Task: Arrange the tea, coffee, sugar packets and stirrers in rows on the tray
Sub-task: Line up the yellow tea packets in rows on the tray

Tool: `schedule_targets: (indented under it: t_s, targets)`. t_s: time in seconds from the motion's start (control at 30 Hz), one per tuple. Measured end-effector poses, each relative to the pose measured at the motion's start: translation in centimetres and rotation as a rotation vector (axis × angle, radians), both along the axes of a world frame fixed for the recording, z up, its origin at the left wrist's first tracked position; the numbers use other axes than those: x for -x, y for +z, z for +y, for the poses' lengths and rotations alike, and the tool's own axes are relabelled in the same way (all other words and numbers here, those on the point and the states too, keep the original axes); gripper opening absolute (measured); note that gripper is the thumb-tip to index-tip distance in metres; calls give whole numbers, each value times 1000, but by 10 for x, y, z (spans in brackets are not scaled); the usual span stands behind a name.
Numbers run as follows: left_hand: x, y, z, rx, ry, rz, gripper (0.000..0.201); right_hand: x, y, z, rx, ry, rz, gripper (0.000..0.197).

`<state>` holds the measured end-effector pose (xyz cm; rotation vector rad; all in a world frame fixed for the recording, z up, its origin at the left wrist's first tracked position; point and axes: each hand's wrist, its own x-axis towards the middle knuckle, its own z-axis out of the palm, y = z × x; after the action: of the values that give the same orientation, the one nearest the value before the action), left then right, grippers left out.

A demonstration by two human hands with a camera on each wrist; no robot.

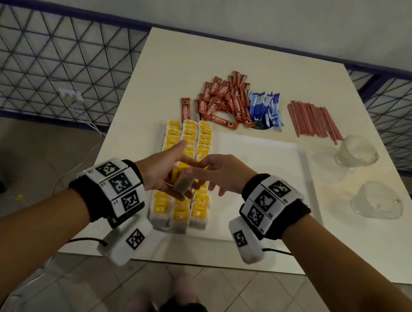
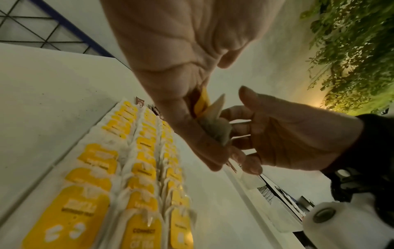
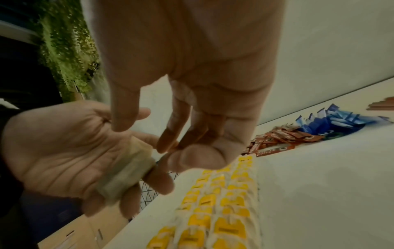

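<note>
Tea bags with yellow tags (image 1: 189, 133) lie in three rows along the left side of the white tray (image 1: 268, 155); the same rows show under my hands (image 2: 140, 161) (image 3: 221, 202). Above them my left hand (image 1: 169, 172) holds a small stack of tea bags (image 3: 125, 173) on its curled fingers. My right hand (image 1: 198, 167) reaches in from the right, and its thumb and fingers pinch the top tea bag (image 2: 213, 129) by its yellow tag (image 2: 202, 102). Red coffee sachets (image 1: 222, 101), blue sugar packets (image 1: 264, 108) and brown stirrers (image 1: 313, 119) lie loose beyond the tray.
Two upturned clear glass cups (image 1: 357, 152) (image 1: 377, 199) stand right of the tray on the white table (image 1: 178, 54). The tray's right part is bare. A blue mesh railing (image 1: 37, 57) runs behind and left of the table.
</note>
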<state>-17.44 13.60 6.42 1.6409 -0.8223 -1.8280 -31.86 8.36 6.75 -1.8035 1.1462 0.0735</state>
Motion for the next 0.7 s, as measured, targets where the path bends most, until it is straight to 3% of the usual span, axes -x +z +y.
schedule_targets:
  t_s: [0.13, 0.2, 0.37, 0.57, 0.7]
  targets:
    - [-1, -1, 5, 23, 37, 25, 33, -10, -2, 2, 0, -10, 23, 31]
    - [-3, -2, 7, 26, 75, 43, 29, -12, -5, 3, -5, -21, 9, 17]
    - [-9, -6, 14, 26, 149, 109, 25, -12, -11, 7, -30, -86, -42, 5]
    - [-15, -18, 19, 160, 304, 109, 17, -8, -21, 11, -120, -246, -146, 20]
    - [-16, -23, 21, 190, 297, 88, 8, -6, -24, 17, -192, -345, -246, 19]
